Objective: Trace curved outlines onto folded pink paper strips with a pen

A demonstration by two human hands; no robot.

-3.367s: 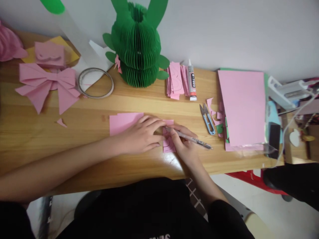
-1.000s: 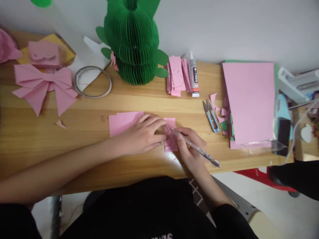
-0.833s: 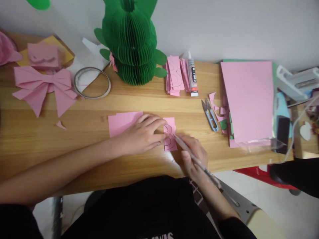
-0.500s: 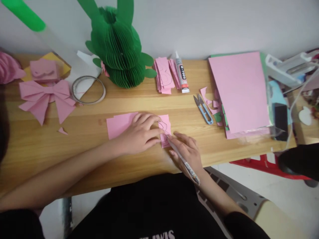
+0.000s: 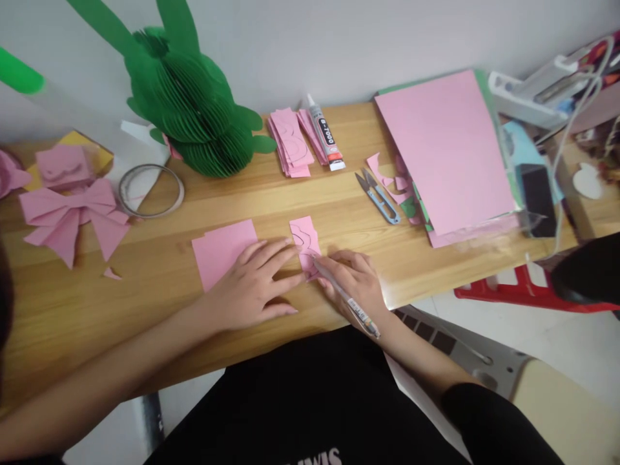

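Observation:
A small strip of pink paper (image 5: pixel 306 240) with dark curved lines drawn on it lies on the wooden table. My right hand (image 5: pixel 354 287) is closed around a pen (image 5: pixel 356 309), whose tip is at the strip's lower part. With fingers spread, my left hand (image 5: pixel 259 281) lies flat, its fingertips at the strip's left edge. Under and behind that hand is a larger piece of pink paper (image 5: pixel 225 248), partly covered by the fingers.
Behind stand a green honeycomb paper figure (image 5: pixel 194 116), pink drawn strips (image 5: pixel 292 143) and a glue tube (image 5: pixel 326 134). Blue thread snips (image 5: pixel 378 197) lie beside paper scraps, left of stacked pink sheets (image 5: pixel 448 155). A tape roll (image 5: pixel 179 197) and pink paper bow (image 5: pixel 75 216) are at left.
My left hand's fingers have spread and drawn back to the left, baring more of the drawn strip. The pen stays in my right hand at the strip. The head view has shifted and tilted.

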